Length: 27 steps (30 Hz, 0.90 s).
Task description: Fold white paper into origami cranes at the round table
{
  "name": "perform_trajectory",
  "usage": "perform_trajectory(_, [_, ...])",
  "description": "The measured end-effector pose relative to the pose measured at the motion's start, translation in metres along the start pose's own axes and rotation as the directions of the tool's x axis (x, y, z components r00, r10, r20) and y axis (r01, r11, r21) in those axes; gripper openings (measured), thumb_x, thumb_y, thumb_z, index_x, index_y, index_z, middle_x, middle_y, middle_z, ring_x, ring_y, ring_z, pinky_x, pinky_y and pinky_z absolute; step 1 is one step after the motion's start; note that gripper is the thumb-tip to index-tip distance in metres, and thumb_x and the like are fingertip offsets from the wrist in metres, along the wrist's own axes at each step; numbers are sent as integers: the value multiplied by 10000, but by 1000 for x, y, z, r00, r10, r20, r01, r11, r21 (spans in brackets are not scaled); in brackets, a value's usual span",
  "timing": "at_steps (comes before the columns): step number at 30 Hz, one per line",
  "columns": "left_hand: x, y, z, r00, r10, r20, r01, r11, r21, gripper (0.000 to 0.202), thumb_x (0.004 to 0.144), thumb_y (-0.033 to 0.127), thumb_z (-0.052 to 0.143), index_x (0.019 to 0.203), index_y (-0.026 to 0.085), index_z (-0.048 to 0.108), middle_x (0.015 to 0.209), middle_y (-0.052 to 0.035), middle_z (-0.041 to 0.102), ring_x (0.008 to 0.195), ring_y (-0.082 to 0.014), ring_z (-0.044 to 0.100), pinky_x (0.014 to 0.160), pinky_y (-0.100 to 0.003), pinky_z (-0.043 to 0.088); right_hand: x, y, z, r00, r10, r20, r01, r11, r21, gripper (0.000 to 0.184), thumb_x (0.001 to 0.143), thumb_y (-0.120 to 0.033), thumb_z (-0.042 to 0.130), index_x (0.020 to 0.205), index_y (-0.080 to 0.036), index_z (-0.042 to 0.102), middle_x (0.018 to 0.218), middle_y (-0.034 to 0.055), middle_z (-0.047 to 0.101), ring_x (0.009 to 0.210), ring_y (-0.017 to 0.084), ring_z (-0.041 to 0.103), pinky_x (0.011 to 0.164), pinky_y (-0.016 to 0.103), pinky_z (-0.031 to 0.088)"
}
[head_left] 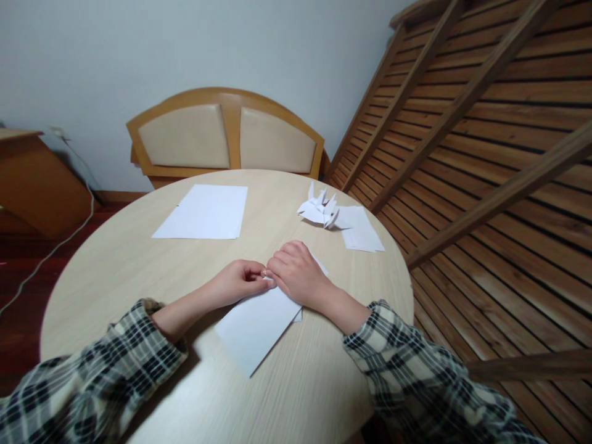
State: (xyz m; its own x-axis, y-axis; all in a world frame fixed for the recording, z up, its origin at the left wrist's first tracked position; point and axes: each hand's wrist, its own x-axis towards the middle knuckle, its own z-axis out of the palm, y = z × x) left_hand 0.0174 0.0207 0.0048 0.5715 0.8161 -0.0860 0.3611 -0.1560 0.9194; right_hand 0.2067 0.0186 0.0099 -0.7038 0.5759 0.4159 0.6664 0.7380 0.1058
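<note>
- Both hands meet at the top end of a white sheet [256, 330] that lies at an angle on the round surface [139, 265], right in front of the person. Its near corner points back toward the plaid sleeves.
- The left hand [240, 280] has thumb and forefinger closed tight on the sheet's upper edge, right where the two hands touch.
- The right hand [298, 274] sits knuckles-up on the same spot with its fingers curled under. The tips are hidden, so I honestly can't tell if it's pinching the paper or just pressing it down.
- My read: this is an early fold, with a corner or edge being pinched into a crease. Most of the sheet is still flat and unfolded.
- The next bit looks like it needs the edges kept lined up while the crease gets pressed flat along its length. If the paper slips under the right hand, the fold goes crooked.
- Also around:
  - a stack of blank sheets [203, 213] further back on the left
  - some finished folded paper figures [320, 209] back right, sitting against another loose sheet [363, 231]
  - a padded chair [226, 132] behind the surface
</note>
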Motion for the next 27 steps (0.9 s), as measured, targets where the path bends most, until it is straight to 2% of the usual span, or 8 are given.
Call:
perform_trajectory(2, [-2,3,-2,1000,-25,-19,25,999,-26,368,761,483,626,810,121,667,655,1,574,603,-122,465,558,-235,357,-1,2,0,1000,28,-8,-28,999,-14,185,957,-271,508,851,-176,627,843,66,650,876,229,464,857,372,286])
perform_trajectory(6, [-4,3,-8,995,-9,-97,11,1000,17,375,820,492,574,799,137,695,701,-20,627,618,-132,493,551,-231,386,-2,4,-1,996,81,-47,-83,995,-49,216,970,-281,483,853,-176,631,840,70,654,876,237,466,855,377,290])
perform_trajectory(13, [-7,10,-11,989,34,-142,-9,985,170,328,839,429,546,797,146,706,729,-43,676,647,-151,533,584,-246,404,-1,-3,-2,993,104,-64,-107,993,-56,229,981,-285,461,861,-182,627,845,72,659,877,237,467,846,389,286])
perform_trajectory(20, [-11,16,-8,983,131,-126,-73,919,387,331,895,367,470,799,142,693,720,-52,677,645,-154,534,597,-258,380,-2,-3,-4,994,85,-70,-87,996,-34,215,980,-276,455,867,-185,613,851,59,653,881,231,466,853,384,282])
perform_trajectory(27, [-9,13,-4,975,158,-159,-109,954,281,310,860,374,501,766,143,685,715,-49,682,654,-153,558,611,-256,407,-1,-3,-2,997,53,-50,-54,998,-37,141,950,-241,502,878,-189,612,862,58,658,888,232,463,866,390,279])
